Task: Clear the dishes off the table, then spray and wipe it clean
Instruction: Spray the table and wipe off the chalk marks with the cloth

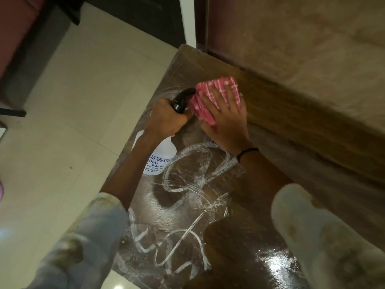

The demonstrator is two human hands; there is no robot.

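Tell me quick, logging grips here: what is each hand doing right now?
Left hand: closed around the neck of the spray bottle.
Right hand: open, fingers flat, pressing the pink cloth on the table.

Left hand (166, 117): fingers curled in a grip, forearm reaching forward.
Right hand (226, 119): flat, fingers spread, pressing down.

hand (226, 122) pressing cloth (216, 90), streaked table (260, 222)

we count one desk (260, 215), one spray bottle (158, 161), one pink cloth (210, 94), one black wristband (246, 152) and two hands: left (166, 119), right (226, 122).
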